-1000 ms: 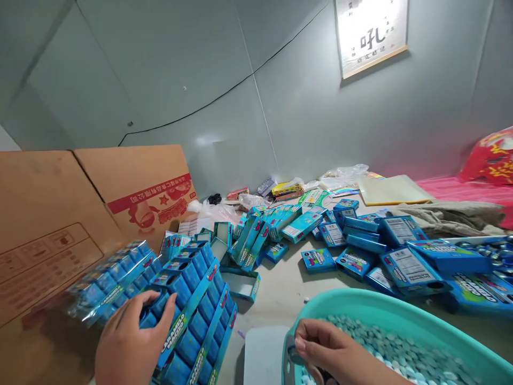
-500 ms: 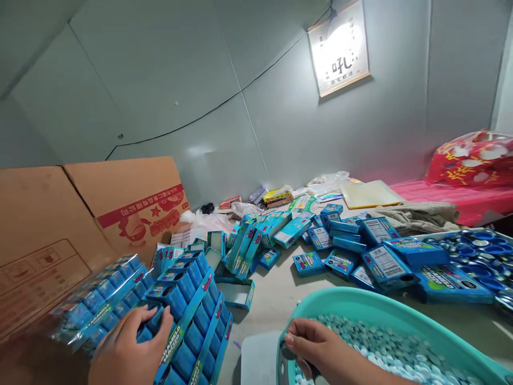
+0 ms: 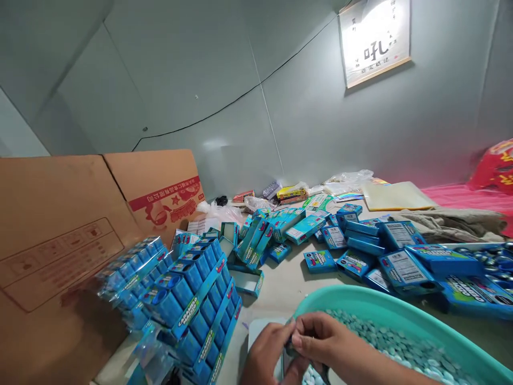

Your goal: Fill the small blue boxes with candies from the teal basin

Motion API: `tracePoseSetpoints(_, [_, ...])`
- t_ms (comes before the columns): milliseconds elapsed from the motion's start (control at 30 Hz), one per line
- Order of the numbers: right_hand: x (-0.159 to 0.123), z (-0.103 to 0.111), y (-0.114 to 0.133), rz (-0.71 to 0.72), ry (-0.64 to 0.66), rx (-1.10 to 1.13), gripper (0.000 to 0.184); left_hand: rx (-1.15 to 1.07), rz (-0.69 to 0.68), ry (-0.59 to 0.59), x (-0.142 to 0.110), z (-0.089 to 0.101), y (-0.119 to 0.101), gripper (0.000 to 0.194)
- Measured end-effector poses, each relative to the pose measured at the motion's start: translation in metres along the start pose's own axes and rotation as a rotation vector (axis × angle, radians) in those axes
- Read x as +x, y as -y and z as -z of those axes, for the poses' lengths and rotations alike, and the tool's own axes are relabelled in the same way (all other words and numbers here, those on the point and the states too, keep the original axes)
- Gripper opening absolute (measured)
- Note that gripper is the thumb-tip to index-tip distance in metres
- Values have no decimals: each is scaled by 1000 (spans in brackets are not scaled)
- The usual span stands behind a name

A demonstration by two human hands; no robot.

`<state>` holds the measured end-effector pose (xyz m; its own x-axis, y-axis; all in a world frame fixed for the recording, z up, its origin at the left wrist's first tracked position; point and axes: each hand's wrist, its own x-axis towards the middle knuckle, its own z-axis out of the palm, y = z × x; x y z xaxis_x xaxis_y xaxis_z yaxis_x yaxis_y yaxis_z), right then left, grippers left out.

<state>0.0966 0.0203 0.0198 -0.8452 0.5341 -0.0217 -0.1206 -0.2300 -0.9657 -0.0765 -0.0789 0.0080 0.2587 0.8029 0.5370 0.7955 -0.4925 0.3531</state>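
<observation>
My right hand (image 3: 326,339) is closed, fingers pinched around a small dark grey object (image 3: 291,350), over the left end of a turquoise basin (image 3: 360,293). The object's kind is hard to make out. My left hand (image 3: 270,355) is closed too, its fingertips meeting the right hand's at that object; whatever it may hold is hidden. Small round whitish and pale green pieces (image 3: 401,337) fill the basin. To the left of my hands stand stacked display trays (image 3: 196,310) of small blue packs marked "Caramelo Macizo".
A clear-wrapped tray (image 3: 136,267) leans by a large cardboard box (image 3: 60,230). Blue cartons (image 3: 320,262) and opened tray boxes (image 3: 250,280) are heaped behind the basin. A white lidded or flat item (image 3: 256,326) lies beside the basin. Grey cloth (image 3: 452,224) lies at right.
My left hand has left the blue packs and moved right to join my right hand at the basin's edge. The view has swung slightly left.
</observation>
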Motion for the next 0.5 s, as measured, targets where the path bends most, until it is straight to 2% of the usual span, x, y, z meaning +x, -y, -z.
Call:
tracePoseSetpoints(67, [0,-2,0,-19,12,1,66,-127,94,-39,2,-17,-2,45])
tracePoseSetpoints(100, [0,-2,0,-33,-3,1,64,-155,152,-77,2,-19,-4,39])
tracePoseSetpoints(167, [0,-2,2,-50,-58,12,60,-117,259,-138,3,-7,-9,23])
tracePoseSetpoints(233, [1,0,4,-51,-122,21,60,78,355,-246,8,28,-12,23])
tracePoseSetpoints(333, [3,3,4,-11,-204,-10,53,629,389,-432,26,106,-6,35])
tracePoseSetpoints(400, [3,5,4,32,-218,-30,45,948,412,-394,41,156,9,47])
tracePoseSetpoints(433, [3,5,3,51,-216,-28,43,1045,431,-294,48,175,18,50])
tracePoseSetpoints(500, [2,5,4,73,-206,-7,43,1073,443,-196,57,200,38,46])
